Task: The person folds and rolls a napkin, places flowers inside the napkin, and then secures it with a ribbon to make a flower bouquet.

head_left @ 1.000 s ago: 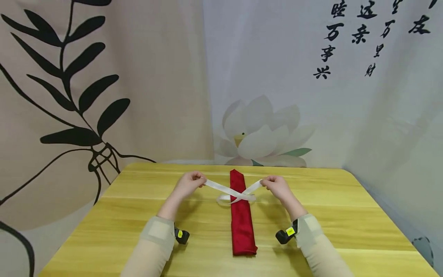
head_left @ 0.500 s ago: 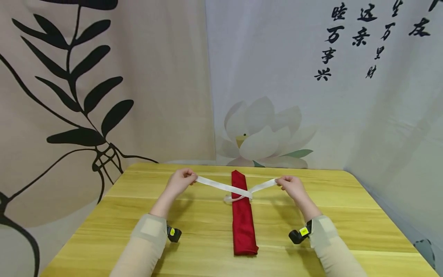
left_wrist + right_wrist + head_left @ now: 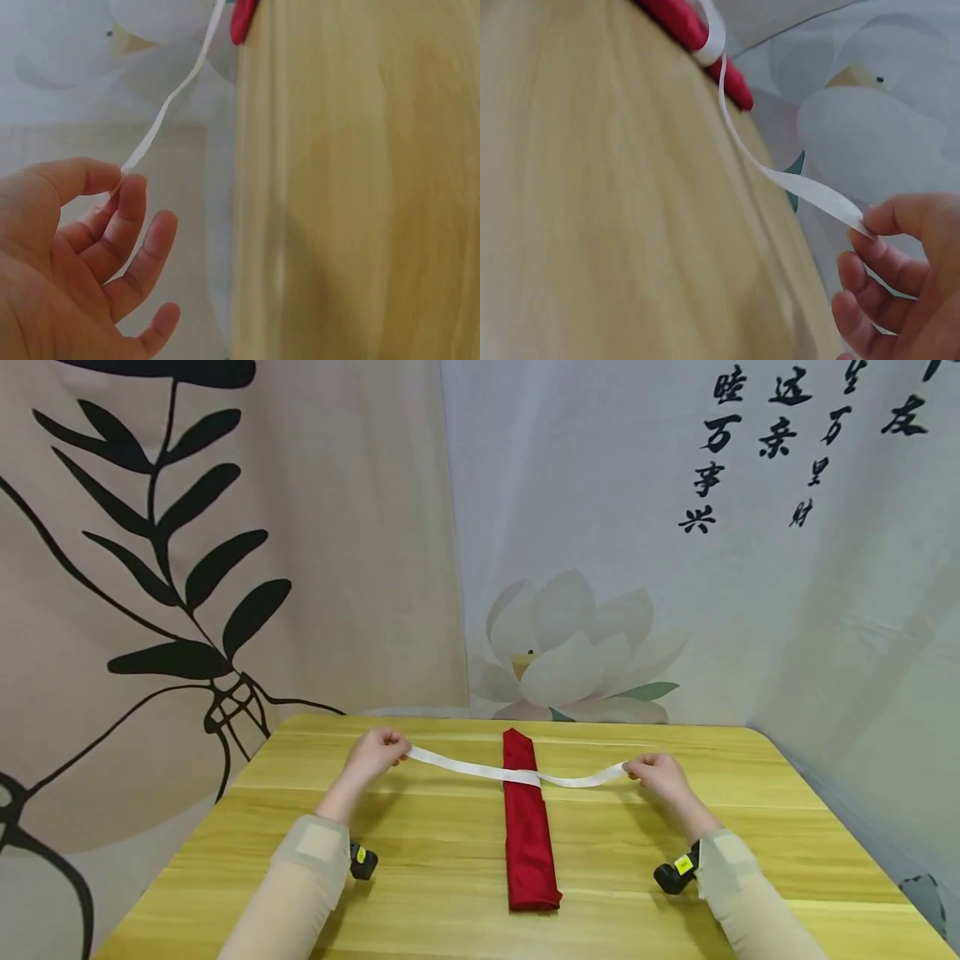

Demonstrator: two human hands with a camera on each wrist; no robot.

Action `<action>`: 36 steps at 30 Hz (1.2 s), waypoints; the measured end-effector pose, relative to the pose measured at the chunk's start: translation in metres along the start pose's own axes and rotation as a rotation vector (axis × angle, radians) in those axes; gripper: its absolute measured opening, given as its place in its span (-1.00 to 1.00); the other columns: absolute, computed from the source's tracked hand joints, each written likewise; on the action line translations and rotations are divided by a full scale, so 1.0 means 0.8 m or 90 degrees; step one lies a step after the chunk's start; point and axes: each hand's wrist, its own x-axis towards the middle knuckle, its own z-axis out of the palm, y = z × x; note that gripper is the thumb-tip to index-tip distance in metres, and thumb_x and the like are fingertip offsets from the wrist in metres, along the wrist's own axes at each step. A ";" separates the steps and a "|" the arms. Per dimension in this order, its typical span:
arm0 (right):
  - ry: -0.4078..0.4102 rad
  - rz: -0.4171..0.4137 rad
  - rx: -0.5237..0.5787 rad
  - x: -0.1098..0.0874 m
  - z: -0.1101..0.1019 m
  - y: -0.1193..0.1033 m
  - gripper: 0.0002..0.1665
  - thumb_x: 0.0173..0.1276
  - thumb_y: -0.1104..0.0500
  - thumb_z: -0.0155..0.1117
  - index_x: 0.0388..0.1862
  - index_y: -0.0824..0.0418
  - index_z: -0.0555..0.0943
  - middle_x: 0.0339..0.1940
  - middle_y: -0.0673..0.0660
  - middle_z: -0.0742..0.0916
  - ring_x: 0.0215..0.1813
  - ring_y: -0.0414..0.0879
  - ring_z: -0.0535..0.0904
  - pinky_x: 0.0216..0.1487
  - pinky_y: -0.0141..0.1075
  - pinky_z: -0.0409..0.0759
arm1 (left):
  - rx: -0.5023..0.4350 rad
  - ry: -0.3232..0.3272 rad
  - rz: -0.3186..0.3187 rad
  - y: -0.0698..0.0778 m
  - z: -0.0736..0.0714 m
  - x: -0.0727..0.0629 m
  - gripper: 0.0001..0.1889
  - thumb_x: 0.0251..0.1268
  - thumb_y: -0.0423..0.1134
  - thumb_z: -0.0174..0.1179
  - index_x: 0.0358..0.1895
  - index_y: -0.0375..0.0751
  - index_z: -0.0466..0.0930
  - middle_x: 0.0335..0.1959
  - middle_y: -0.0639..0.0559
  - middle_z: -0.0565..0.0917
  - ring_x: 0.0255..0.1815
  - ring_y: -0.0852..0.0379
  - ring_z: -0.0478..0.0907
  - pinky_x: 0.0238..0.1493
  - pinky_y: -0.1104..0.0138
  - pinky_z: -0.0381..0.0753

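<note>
A long, narrow bundle of folded red cloth (image 3: 531, 852) lies lengthwise on the table. Round its upper part passes a white ribbon (image 3: 468, 768), whose two ends stretch out to either side. My left hand (image 3: 375, 753) pinches one end between thumb and fingertips; the left wrist view shows the other fingers of that hand (image 3: 90, 247) loosely bent. The opposite end of the ribbon (image 3: 817, 193) is pinched by my right hand (image 3: 666, 779), and that side sags slightly. In the right wrist view the ribbon wraps close against the red cloth (image 3: 676, 21).
The wooden table (image 3: 420, 860) reaches back to a printed curtain (image 3: 360, 527) with leaves, a lotus and dark writing. A small black camera (image 3: 363, 862) sits on the left wrist and another camera (image 3: 675, 872) on the right.
Both hands have moved apart, drawing the ribbon ends outward. The loose crossed loop over the red cloth has shrunk to a snug band. The cloth bundle stays in place.
</note>
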 end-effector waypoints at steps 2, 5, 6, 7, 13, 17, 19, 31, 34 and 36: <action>-0.004 0.002 -0.015 0.000 -0.003 0.009 -0.70 0.35 0.16 0.18 -0.31 0.44 0.62 -0.38 0.15 0.65 -0.33 -0.01 0.47 -0.33 -0.25 0.46 | 0.017 -0.009 -0.010 -0.006 -0.001 0.001 -0.82 0.36 -0.20 0.13 -0.28 -0.24 0.62 -0.32 -0.06 0.66 -0.32 0.04 0.56 -0.28 0.22 0.50; -0.006 -0.010 -0.054 0.000 -0.006 0.021 -0.73 0.31 0.17 0.21 -0.37 0.41 0.63 -0.47 0.09 0.61 -0.43 -0.07 0.41 -0.39 -0.26 0.40 | 0.046 -0.017 -0.024 -0.014 -0.003 0.001 -0.83 0.35 -0.20 0.14 -0.31 -0.24 0.61 -0.34 -0.04 0.66 -0.31 0.00 0.57 -0.29 0.20 0.49; -0.005 -0.015 -0.068 0.000 -0.007 0.024 -0.74 0.29 0.16 0.22 -0.41 0.39 0.62 -0.52 0.08 0.59 -0.46 -0.08 0.39 -0.41 -0.26 0.38 | 0.058 -0.022 -0.026 -0.017 -0.004 0.001 -0.83 0.35 -0.21 0.13 -0.32 -0.24 0.60 -0.35 -0.04 0.65 -0.32 -0.01 0.57 -0.31 0.20 0.48; -0.008 -0.020 -0.082 0.001 -0.008 0.027 -0.74 0.28 0.16 0.22 -0.44 0.36 0.61 -0.55 0.06 0.57 -0.48 -0.09 0.37 -0.42 -0.26 0.36 | 0.066 -0.026 -0.032 -0.019 -0.003 0.001 -0.83 0.34 -0.21 0.14 -0.34 -0.24 0.60 -0.36 -0.05 0.65 -0.35 -0.01 0.55 -0.33 0.21 0.46; -0.024 -0.055 -0.150 0.001 -0.011 0.037 -0.76 0.21 0.15 0.28 -0.58 0.25 0.58 -0.58 0.01 0.58 -0.52 -0.10 0.36 -0.42 -0.25 0.34 | 0.112 -0.082 -0.063 -0.029 0.003 0.001 -0.84 0.28 -0.20 0.19 -0.36 -0.22 0.62 -0.41 -0.06 0.64 -0.47 0.08 0.44 -0.40 0.29 0.37; -0.039 -0.064 -0.163 0.002 -0.013 0.037 -0.80 0.19 0.14 0.36 -0.48 0.27 0.62 -0.55 0.02 0.59 -0.50 -0.10 0.37 -0.42 -0.25 0.36 | 0.138 -0.119 -0.066 -0.028 0.009 0.000 -0.83 0.24 -0.17 0.26 -0.34 -0.22 0.62 -0.42 -0.03 0.63 -0.44 0.08 0.47 -0.42 0.28 0.40; -0.055 -0.065 -0.168 0.002 -0.015 0.034 -0.79 0.19 0.14 0.37 -0.44 0.28 0.62 -0.54 0.04 0.59 -0.49 -0.09 0.38 -0.42 -0.24 0.36 | 0.174 -0.124 -0.065 -0.024 0.011 -0.001 -0.83 0.21 -0.15 0.28 -0.33 -0.19 0.61 -0.41 0.01 0.62 -0.43 0.09 0.46 -0.37 0.23 0.42; -0.071 -0.169 -0.189 0.024 0.002 -0.025 -0.85 0.32 0.12 0.29 -0.30 0.20 0.64 -0.33 0.05 0.68 -0.30 -0.06 0.52 -0.22 -0.12 0.49 | 0.257 -0.137 0.019 0.044 0.050 0.019 -0.73 0.27 0.00 0.23 -0.08 -0.05 0.63 -0.12 0.09 0.66 -0.16 0.07 0.57 -0.12 0.06 0.48; -0.114 -0.179 -0.126 0.031 0.025 -0.042 -0.81 0.34 0.13 0.28 -0.21 0.24 0.66 -0.25 0.07 0.69 -0.21 -0.05 0.56 -0.15 -0.10 0.53 | 0.156 -0.160 0.062 0.057 0.073 0.026 -0.74 0.28 -0.05 0.24 -0.10 -0.11 0.64 -0.15 0.09 0.65 -0.11 0.08 0.56 -0.03 0.08 0.48; -0.139 -0.169 -0.083 0.035 0.043 -0.048 -0.78 0.36 0.12 0.27 -0.16 0.26 0.68 -0.19 0.08 0.71 -0.14 -0.04 0.59 -0.07 -0.08 0.54 | 0.072 -0.184 0.082 0.062 0.090 0.030 -0.75 0.30 -0.11 0.24 -0.08 -0.17 0.65 -0.15 0.06 0.65 -0.08 0.06 0.55 0.03 0.08 0.48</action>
